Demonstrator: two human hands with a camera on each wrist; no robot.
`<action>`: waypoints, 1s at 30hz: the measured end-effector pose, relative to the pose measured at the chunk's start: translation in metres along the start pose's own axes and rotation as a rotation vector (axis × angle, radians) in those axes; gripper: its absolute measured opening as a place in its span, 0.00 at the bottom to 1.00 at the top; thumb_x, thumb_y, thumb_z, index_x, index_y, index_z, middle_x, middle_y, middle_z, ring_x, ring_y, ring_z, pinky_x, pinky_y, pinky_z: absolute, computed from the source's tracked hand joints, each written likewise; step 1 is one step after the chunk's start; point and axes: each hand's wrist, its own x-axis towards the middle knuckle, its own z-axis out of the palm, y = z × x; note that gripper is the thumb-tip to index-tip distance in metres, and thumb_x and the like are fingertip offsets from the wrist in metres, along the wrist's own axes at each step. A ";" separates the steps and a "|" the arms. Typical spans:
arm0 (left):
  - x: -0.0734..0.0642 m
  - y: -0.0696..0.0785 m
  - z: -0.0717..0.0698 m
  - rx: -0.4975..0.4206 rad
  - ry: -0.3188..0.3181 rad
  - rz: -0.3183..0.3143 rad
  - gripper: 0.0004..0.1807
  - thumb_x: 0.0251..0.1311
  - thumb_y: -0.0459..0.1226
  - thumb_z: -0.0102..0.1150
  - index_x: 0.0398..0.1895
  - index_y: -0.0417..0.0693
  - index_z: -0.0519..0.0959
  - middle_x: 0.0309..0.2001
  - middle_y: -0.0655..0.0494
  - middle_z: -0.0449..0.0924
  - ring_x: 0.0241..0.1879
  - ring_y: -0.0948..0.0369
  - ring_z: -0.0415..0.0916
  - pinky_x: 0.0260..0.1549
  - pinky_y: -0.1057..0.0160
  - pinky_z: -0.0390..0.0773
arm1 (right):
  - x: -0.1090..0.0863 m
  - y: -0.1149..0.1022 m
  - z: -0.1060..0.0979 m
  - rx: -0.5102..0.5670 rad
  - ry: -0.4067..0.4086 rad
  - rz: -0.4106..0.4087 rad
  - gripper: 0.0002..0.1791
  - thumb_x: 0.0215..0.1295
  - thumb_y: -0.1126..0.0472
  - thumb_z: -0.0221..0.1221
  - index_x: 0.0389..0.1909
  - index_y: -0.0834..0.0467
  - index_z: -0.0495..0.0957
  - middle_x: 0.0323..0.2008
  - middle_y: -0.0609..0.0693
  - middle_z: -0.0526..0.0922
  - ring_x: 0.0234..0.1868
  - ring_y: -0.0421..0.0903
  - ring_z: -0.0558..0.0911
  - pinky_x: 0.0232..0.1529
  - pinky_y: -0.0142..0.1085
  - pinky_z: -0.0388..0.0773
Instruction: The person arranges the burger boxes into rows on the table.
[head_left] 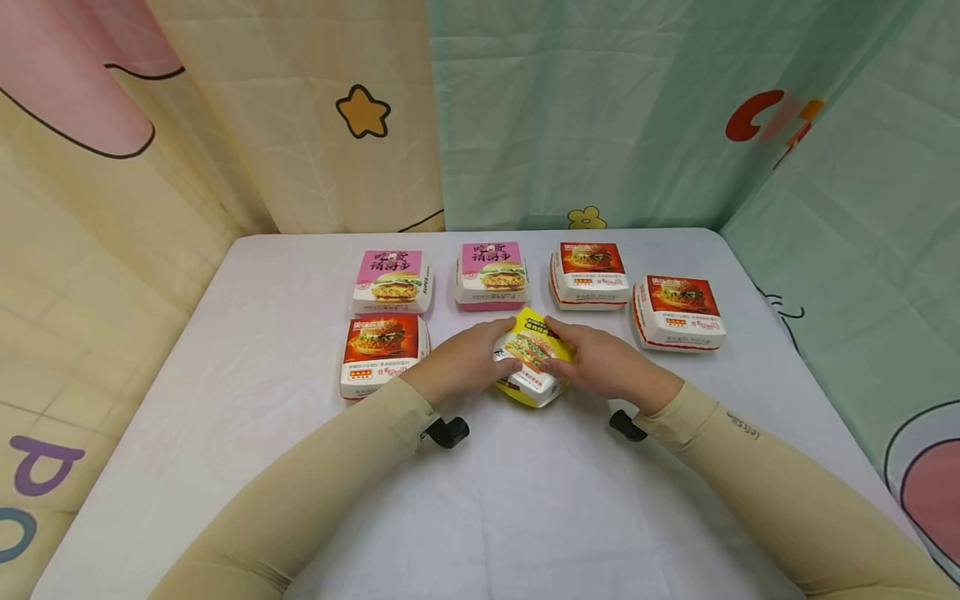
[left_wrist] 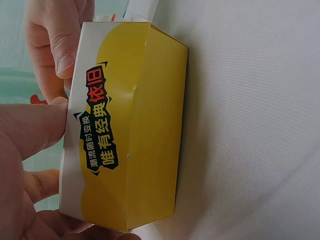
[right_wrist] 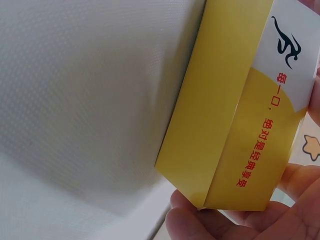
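Note:
A yellow and white burger box (head_left: 534, 354), lid closed, is turned at an angle near the middle of the table. My left hand (head_left: 468, 357) grips its left side, thumb on the top. From the right my right hand (head_left: 602, 360) grips the opposite side, its thumb also on the lid. In the left wrist view the yellow side of the burger box (left_wrist: 125, 125) shows printed characters, with its base close over the white cloth. The right wrist view has fingers (right_wrist: 200, 222) curled under a lower corner of the burger box (right_wrist: 235, 115).
Two pink burger boxes (head_left: 388, 282) stand in the back row. Red and white burger boxes stand at the back right (head_left: 588, 277), at the right (head_left: 677, 312) and beside my left forearm (head_left: 381, 354). Printed curtains (head_left: 570, 117) enclose the white table (head_left: 247, 333).

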 end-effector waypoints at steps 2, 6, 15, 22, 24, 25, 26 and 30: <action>0.000 0.000 0.000 0.002 -0.001 -0.002 0.43 0.71 0.57 0.62 0.85 0.60 0.57 0.82 0.55 0.62 0.78 0.53 0.63 0.79 0.47 0.62 | 0.000 0.000 0.000 0.006 -0.002 -0.002 0.46 0.74 0.40 0.61 0.85 0.51 0.53 0.80 0.59 0.65 0.67 0.57 0.74 0.74 0.58 0.71; -0.001 0.000 -0.001 -0.001 -0.003 -0.006 0.44 0.71 0.57 0.62 0.85 0.60 0.57 0.82 0.55 0.62 0.78 0.53 0.63 0.79 0.46 0.62 | 0.001 0.000 -0.001 0.012 -0.007 -0.007 0.46 0.74 0.40 0.61 0.85 0.51 0.53 0.80 0.59 0.65 0.66 0.56 0.74 0.73 0.58 0.71; -0.004 -0.001 0.000 0.001 0.007 -0.013 0.45 0.71 0.58 0.62 0.85 0.58 0.57 0.82 0.55 0.61 0.79 0.54 0.62 0.79 0.47 0.62 | 0.003 0.000 -0.003 0.002 -0.013 -0.038 0.45 0.75 0.42 0.62 0.85 0.51 0.54 0.80 0.59 0.64 0.69 0.57 0.74 0.74 0.58 0.70; -0.009 0.000 0.002 0.011 0.020 -0.019 0.46 0.70 0.58 0.63 0.85 0.54 0.57 0.81 0.53 0.63 0.76 0.54 0.65 0.78 0.48 0.64 | 0.005 -0.001 -0.005 0.005 -0.020 -0.053 0.45 0.74 0.45 0.64 0.84 0.50 0.55 0.80 0.60 0.65 0.72 0.58 0.72 0.75 0.58 0.69; -0.011 0.000 0.002 0.011 0.025 -0.021 0.46 0.70 0.58 0.63 0.84 0.54 0.57 0.80 0.53 0.64 0.74 0.54 0.68 0.77 0.48 0.66 | 0.005 -0.001 -0.006 0.007 -0.020 -0.055 0.45 0.74 0.45 0.64 0.84 0.50 0.56 0.80 0.61 0.65 0.73 0.59 0.72 0.76 0.59 0.68; -0.011 0.000 0.002 0.014 0.028 -0.021 0.46 0.70 0.58 0.63 0.84 0.54 0.57 0.80 0.53 0.65 0.72 0.54 0.69 0.77 0.48 0.66 | 0.005 -0.002 -0.006 0.007 -0.021 -0.054 0.45 0.73 0.45 0.65 0.84 0.50 0.56 0.80 0.61 0.65 0.74 0.59 0.71 0.76 0.59 0.68; -0.012 0.000 0.002 0.012 0.031 -0.020 0.46 0.70 0.58 0.63 0.84 0.54 0.57 0.79 0.53 0.66 0.70 0.54 0.70 0.76 0.48 0.67 | 0.005 -0.002 -0.006 0.010 -0.023 -0.055 0.45 0.73 0.45 0.64 0.84 0.49 0.56 0.80 0.61 0.65 0.75 0.60 0.71 0.76 0.59 0.67; -0.014 -0.001 0.003 -0.003 0.035 -0.019 0.46 0.70 0.58 0.64 0.84 0.54 0.57 0.78 0.53 0.67 0.67 0.55 0.71 0.75 0.47 0.69 | 0.005 -0.003 -0.007 0.002 -0.017 -0.044 0.44 0.73 0.45 0.65 0.84 0.49 0.58 0.79 0.62 0.66 0.76 0.61 0.70 0.75 0.59 0.68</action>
